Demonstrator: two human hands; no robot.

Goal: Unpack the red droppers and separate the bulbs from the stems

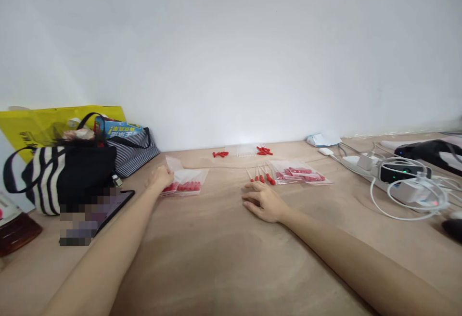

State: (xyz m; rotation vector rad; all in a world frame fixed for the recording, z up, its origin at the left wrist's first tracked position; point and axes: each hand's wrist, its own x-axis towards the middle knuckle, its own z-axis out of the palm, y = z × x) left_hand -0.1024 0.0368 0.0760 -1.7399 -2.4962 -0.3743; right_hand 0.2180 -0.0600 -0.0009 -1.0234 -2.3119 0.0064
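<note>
Left hand [161, 177] rests on a filled bag [187, 183], left of centre on the surface [216, 258]; its grip can't be told. Right hand [265, 203] lies flat, grip open and empty, beside loose red sticks [260, 176]. Packed bags [301, 171] look done; 2 loose piles [264, 150] remain behind.

Red-tipped clear plastic sticks [260, 177] and a clear plastic bag of red pieces [186, 186]; light-brown wooden table [216, 258]; black-and-white striped fabric bag [39, 181]; yellow paper bag [36, 126].

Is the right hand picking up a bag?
No, the right hand lies flat and empty on the table, near loose red-tipped sticks.
</note>
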